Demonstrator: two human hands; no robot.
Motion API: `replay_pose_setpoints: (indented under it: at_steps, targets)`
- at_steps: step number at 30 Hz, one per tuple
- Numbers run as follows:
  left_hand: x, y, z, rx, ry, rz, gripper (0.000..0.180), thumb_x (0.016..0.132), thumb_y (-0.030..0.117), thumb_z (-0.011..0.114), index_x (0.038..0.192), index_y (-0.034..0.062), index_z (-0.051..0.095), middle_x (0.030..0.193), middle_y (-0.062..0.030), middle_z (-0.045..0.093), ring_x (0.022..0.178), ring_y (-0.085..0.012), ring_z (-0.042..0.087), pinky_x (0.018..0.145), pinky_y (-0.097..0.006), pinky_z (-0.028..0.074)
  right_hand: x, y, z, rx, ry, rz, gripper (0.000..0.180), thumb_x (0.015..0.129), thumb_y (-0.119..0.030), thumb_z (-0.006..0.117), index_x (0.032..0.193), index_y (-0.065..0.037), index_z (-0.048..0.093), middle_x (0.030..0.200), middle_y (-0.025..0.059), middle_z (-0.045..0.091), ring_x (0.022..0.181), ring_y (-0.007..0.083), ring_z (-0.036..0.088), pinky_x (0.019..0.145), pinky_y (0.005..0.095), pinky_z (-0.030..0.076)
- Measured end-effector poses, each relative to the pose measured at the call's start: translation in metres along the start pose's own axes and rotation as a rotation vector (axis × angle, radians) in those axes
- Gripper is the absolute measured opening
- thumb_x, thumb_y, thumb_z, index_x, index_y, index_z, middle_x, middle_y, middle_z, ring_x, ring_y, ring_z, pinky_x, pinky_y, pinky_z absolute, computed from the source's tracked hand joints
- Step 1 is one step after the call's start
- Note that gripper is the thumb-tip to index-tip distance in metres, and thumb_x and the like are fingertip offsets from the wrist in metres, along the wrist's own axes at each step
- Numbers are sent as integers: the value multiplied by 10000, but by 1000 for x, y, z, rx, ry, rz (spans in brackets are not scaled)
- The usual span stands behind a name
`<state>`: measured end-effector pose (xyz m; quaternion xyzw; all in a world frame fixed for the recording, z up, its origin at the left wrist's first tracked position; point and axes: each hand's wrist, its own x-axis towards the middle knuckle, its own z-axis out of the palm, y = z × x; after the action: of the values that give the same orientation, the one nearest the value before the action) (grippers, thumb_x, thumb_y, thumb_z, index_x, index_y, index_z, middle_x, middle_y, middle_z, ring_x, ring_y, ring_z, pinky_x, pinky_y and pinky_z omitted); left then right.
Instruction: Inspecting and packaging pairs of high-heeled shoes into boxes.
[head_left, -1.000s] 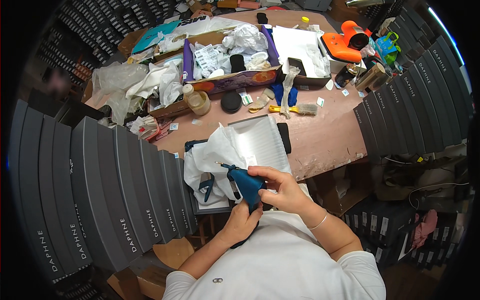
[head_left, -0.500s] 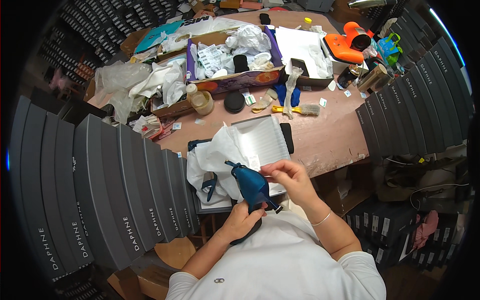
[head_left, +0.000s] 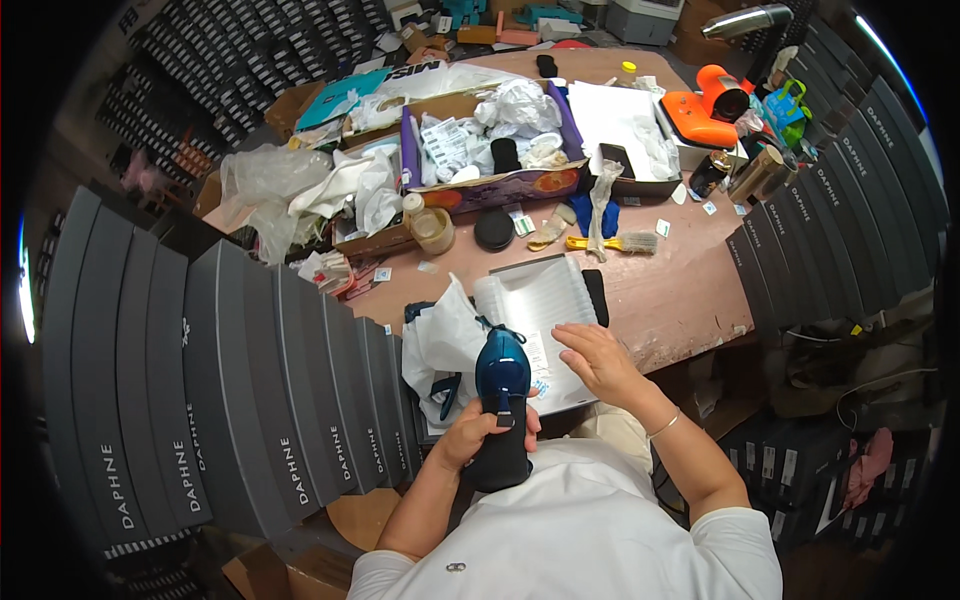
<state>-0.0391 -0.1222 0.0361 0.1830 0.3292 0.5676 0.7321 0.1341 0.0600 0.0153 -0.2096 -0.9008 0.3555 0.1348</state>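
1. The blue heeled shoe [head_left: 502, 372] is held up before the person's white shirt; the left hand [head_left: 470, 435] wraps its lower, dark part.
2. The right hand [head_left: 605, 368] hangs beside it, fingers spread, apparently empty.
3. The step in hand appears to be presenting the shoe's heel end; any right-hand move would call for a steady left grip and a light touch.
4. Beyond lie white tissue [head_left: 447, 335] and a pale-lined box [head_left: 567, 310].
5. The pinkish desk [head_left: 675, 290] carries a yellow-handled brush [head_left: 625, 243] and a purple-edged carton [head_left: 480, 196].
6. Grey boxes [head_left: 245, 370] stand stacked leftward; shelving [head_left: 250, 75] fills the background.
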Motion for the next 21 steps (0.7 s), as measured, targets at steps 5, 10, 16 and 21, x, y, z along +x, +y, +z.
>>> replay_pose_setpoints:
  at_steps: [5, 10, 16, 21]
  targets:
    - [2, 1, -8, -75, -69, -25, 614, 786, 128, 552, 1342, -73, 387, 979, -159, 623, 796, -243, 660, 752, -342, 524, 11, -35, -2, 312, 227, -45, 429, 967, -275, 513, 1313, -23, 509, 1307, 196, 526, 1180, 314, 523, 1014, 373, 380]
    - [4, 9, 1, 586, 68, -12, 445, 822, 134, 530, 1222, -55, 486, 927, -153, 630, 812, -237, 654, 749, -338, 512, 5, -49, 8, 809, 117, 0, 519, 983, -341, 494, 1372, -2, 437, 1300, 148, 521, 1185, 231, 508, 1006, 338, 387]
    - [10, 16, 20, 1272, 191, 52, 390, 805, 131, 545, 1145, -51, 488, 998, -300, 598, 926, -475, 580, 817, -501, 461, -12, -43, 11, 1087, 34, 145, 538, 956, -215, 566, 1408, 9, 379, 1274, 128, 521, 1139, 170, 511, 1015, 309, 383]
    - [14, 9, 21, 1313, 226, 42, 334, 811, 131, 538, 1089, -50, 501, 938, -284, 604, 864, -457, 594, 773, -482, 471, -17, -40, 15, 1040, 32, 156, 623, 893, -205, 657, 1409, 6, 379, 1293, 131, 507, 1140, 184, 518, 1005, 321, 401]
